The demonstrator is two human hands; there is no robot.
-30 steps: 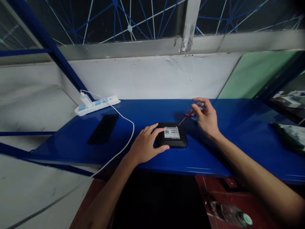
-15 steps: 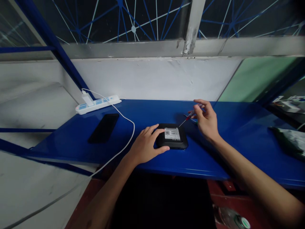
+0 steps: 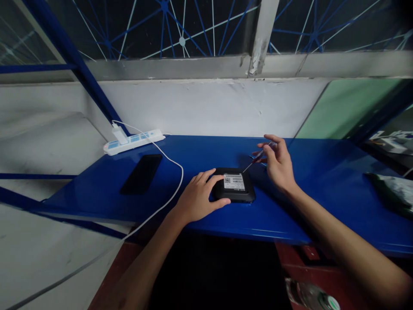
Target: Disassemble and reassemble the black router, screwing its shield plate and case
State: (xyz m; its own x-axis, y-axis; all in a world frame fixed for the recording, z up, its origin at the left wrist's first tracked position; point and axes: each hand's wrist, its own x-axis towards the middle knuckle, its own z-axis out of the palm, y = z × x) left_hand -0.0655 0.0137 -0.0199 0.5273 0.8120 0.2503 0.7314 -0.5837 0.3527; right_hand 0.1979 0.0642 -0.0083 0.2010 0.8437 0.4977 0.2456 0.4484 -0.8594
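A flat black box-shaped device [image 3: 250, 196] with rounded corners lies on the blue table, a white printed label [image 3: 234, 181] facing up. My left hand [image 3: 201, 193] grips its left side, fingers over the far edge and top and the thumb along the near edge. My right hand [image 3: 279, 165] holds a thin screwdriver [image 3: 257, 157] by its handle, between thumb and fingers. Its shaft slants down to the left, and the tip meets the device near the far right corner of the label. Part of the handle is hidden by my fingers.
A black phone [image 3: 141, 174] lies at the left, near a white power strip [image 3: 134, 142] with a charger plugged in. Its white cable [image 3: 181, 170] crosses the table. A dark green and silver packet [image 3: 395, 193] lies at the right. Below stands a plastic bottle [image 3: 311, 295].
The fingers of my right hand have shifted slightly around the screwdriver handle. Its tip stays at the same corner, and my left hand keeps its hold on the device.
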